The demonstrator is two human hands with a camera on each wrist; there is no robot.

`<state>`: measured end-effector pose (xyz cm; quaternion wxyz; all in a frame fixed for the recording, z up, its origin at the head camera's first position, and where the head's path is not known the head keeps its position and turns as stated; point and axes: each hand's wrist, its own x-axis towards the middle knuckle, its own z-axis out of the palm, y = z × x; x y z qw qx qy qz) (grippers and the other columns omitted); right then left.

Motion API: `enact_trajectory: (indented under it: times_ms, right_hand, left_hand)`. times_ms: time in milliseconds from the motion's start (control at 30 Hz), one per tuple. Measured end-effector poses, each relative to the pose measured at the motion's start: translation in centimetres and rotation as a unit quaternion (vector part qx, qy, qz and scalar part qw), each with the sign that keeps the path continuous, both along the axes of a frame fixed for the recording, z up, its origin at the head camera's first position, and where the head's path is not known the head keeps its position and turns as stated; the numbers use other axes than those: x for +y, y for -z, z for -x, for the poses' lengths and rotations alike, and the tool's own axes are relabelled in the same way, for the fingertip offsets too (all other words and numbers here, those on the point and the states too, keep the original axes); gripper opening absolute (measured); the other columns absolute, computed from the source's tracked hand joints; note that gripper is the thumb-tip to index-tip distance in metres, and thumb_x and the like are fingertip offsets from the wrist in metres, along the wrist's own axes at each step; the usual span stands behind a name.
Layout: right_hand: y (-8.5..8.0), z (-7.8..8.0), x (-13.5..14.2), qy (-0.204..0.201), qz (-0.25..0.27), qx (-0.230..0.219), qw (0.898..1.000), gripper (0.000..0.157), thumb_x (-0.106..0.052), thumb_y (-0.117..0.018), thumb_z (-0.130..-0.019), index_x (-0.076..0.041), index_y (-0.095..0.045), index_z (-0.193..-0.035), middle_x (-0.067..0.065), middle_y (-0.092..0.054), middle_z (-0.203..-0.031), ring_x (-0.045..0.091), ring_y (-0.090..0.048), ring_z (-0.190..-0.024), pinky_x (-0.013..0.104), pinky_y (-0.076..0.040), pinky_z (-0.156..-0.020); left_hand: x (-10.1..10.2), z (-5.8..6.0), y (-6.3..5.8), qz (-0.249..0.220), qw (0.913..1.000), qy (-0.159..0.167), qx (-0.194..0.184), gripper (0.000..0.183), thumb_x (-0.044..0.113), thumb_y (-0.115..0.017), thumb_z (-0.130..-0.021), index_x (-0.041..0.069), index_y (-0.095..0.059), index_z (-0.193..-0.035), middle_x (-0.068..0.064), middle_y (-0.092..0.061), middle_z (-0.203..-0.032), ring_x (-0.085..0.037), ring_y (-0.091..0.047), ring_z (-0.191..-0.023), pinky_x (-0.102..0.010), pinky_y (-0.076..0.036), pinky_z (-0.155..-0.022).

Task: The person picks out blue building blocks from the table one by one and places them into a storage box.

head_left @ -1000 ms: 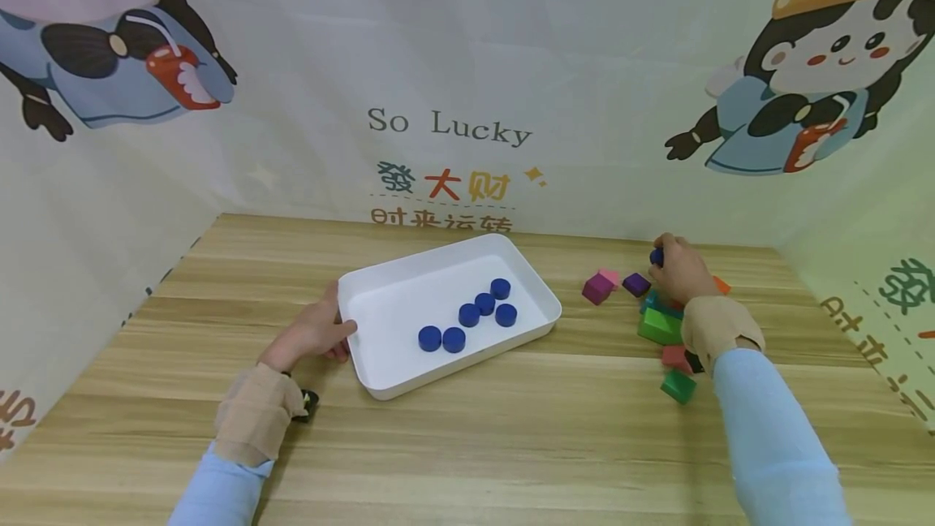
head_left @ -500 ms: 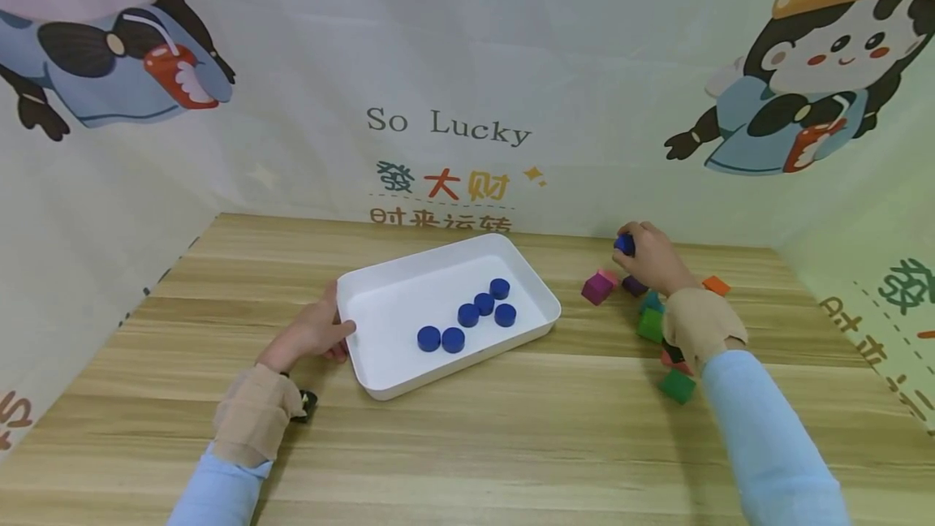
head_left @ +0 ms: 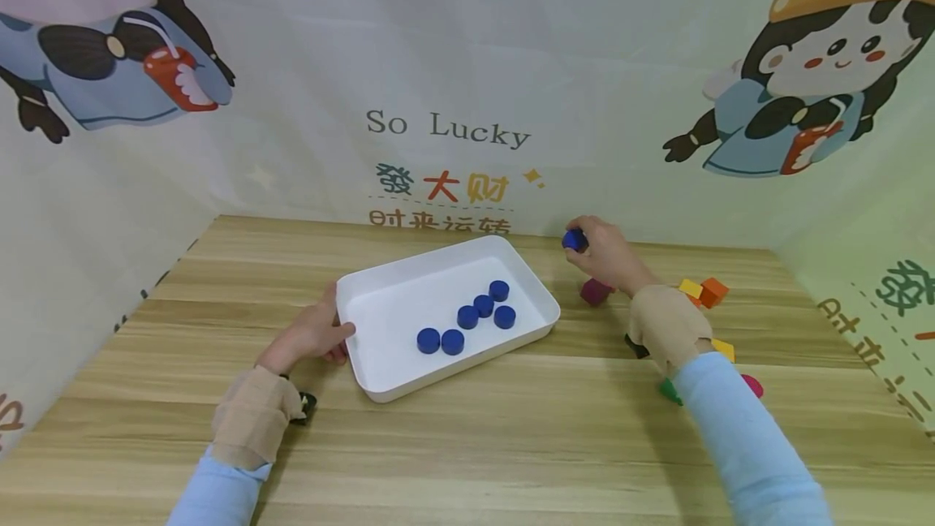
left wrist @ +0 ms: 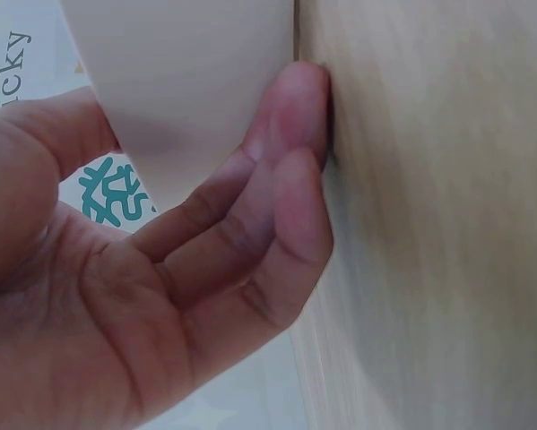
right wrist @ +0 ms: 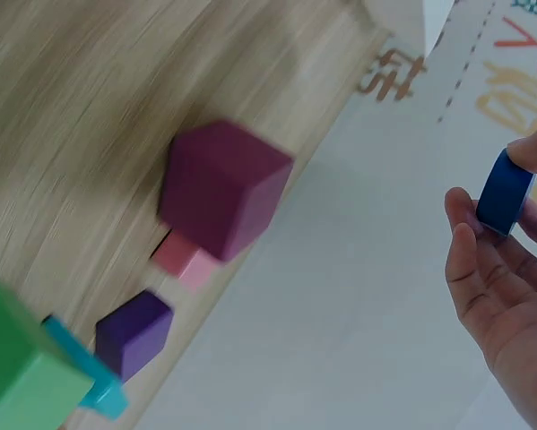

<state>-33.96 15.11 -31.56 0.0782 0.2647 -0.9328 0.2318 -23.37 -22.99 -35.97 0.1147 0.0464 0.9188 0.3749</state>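
A white rectangular tray [head_left: 387,393] lies on the wooden table with several blue round discs [head_left: 467,316] in it. At its left end my left hand [head_left: 310,331] grips the wall, thumb over the rim; in the left wrist view the curled fingers [left wrist: 299,210] press the outer side. Beyond the tray's right end, my right hand [head_left: 609,254] holds one more blue disc [right wrist: 506,193] in the air, pinched between thumb and fingertips. Below that hand sits a magenta block [right wrist: 228,184], with a small pink block [right wrist: 186,258] beside it.
Scattered blocks lie right of the tray: a purple block [right wrist: 134,331], a light green block [right wrist: 21,367], an orange cube [head_left: 714,292] and a yellow block [head_left: 723,349]. The right forearm partly covers a dark green block [head_left: 670,390]. A printed cloth [head_left: 453,63] rises behind the table.
My right hand has carried the blue disc leftward from above the scattered blocks towards the tray, uncovering orange and yellow blocks. The left hand and tray stay where they were.
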Motion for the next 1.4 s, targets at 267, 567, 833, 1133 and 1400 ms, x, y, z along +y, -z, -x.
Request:
enact_trajectory:
  times_ms: [267,567,833,1133,1400]
  right_hand:
    - [0.0,-0.5,-2.2,-0.043,-0.008,0.029,0.999,0.035,-0.003,-0.061,-0.078,0.011,-0.051,-0.108,0.026,-0.053,-0.104,0.033,-0.056,-0.091,0.040,-0.048,-0.078]
    - [0.4,-0.5,-5.3,-0.073,-0.020,0.040,0.996,0.035,-0.005,-0.062,-0.080,0.010,-0.051,-0.109,0.023,-0.054,-0.104,0.030,-0.056,-0.090,0.036,-0.048,-0.077]
    - [0.3,-1.2,-8.1,-0.081,-0.044,0.025,0.995,0.038,-0.009,-0.060,-0.082,0.006,-0.049,-0.115,0.020,-0.054,-0.108,0.027,-0.056,-0.093,0.033,-0.048,-0.080]
    - [0.2,-1.6,-9.7,-0.102,-0.047,0.015,0.994,0.039,-0.012,-0.060,-0.083,0.003,-0.049,-0.117,0.016,-0.054,-0.111,0.024,-0.055,-0.096,0.032,-0.046,-0.083]
    - [0.8,-2.2,-11.1,-0.134,-0.043,0.009,0.990,0.038,-0.010,-0.060,-0.083,0.005,-0.049,-0.115,0.013,-0.059,-0.103,0.021,-0.058,-0.093,0.030,-0.046,-0.081]
  left_hand:
    - [0.0,-0.1,0.0,-0.001,1.0000,-0.001,-0.002,0.064,0.001,-0.045,-0.087,-0.016,-0.001,-0.130,-0.015,-0.059,-0.059,-0.018,-0.058,-0.047,-0.030,-0.048,-0.046]
    - [-0.1,0.0,0.0,-0.007,1.0000,-0.001,0.003,0.063,0.000,-0.045,-0.085,-0.017,-0.002,-0.129,-0.015,-0.059,-0.058,-0.017,-0.057,-0.046,-0.029,-0.048,-0.045]
    - [-0.1,0.0,-0.1,0.001,1.0000,0.002,0.005,0.064,0.001,-0.045,-0.085,-0.017,-0.001,-0.129,-0.014,-0.059,-0.058,-0.018,-0.058,-0.046,-0.030,-0.048,-0.045]
    - [0.0,0.0,0.0,-0.002,1.0000,0.003,0.004,0.064,0.000,-0.045,-0.086,-0.017,-0.001,-0.129,-0.014,-0.059,-0.057,-0.018,-0.058,-0.046,-0.030,-0.048,-0.045]
    - [-0.1,0.0,0.1,0.000,0.9999,0.008,0.007,0.065,0.000,-0.045,-0.086,-0.018,0.000,-0.129,-0.014,-0.059,-0.057,-0.018,-0.058,-0.047,-0.031,-0.048,-0.046]
